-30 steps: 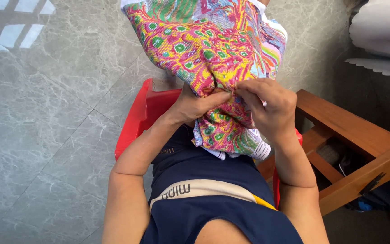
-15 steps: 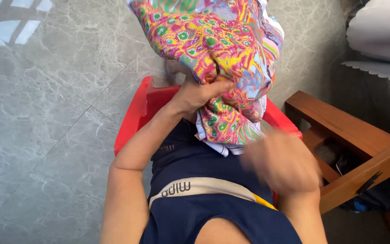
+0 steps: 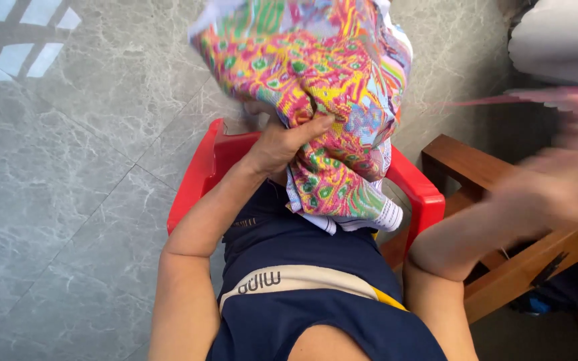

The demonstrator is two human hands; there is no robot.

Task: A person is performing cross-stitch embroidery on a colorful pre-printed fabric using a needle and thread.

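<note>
— Where is the cloth (image 3: pixel 316 73)?

— Held up in front of the person, above the lap and over the red chair (image 3: pixel 195 180). The left hand (image 3: pixel 282 144) grips it from below, fingers curled tight into a bunched fold, with the thumb pressed on the near side.

— And the right hand (image 3: pixel 563 167)?

— Far out to the right, over the wooden frame (image 3: pixel 476 167), well apart from the cloth. It is a blur, so I cannot tell whether its fingers pinch anything or are spread. A thin pink thread (image 3: pixel 476 101) runs taut from the cloth's right edge toward it.

— So what step is that?

— I judge it to be hand stitching, caught at the full draw of the thread. The left hand anchors the fabric while the line is stretched.

— What does the following move ask for?

— A steady hold on the fold, so the pull does not pucker the weave. The thread also has to keep clear of the frame's corner. Any return to the cloth would have to land close beside the left thumb.

— What about materials?

— The cloth is soft and thick-looking, crumpled into a loose bundle. It is densely patterned in pink, yellow, green and blue, with a paler striped underside hanging down. The chair is smooth moulded plastic with rounded arms. The frame is squared, varnished timber. The floor (image 3: pixel 68 167) is grey marbled tile, glossy. A pale padded roll (image 3: pixel 563 40) lies at the upper right.
</note>
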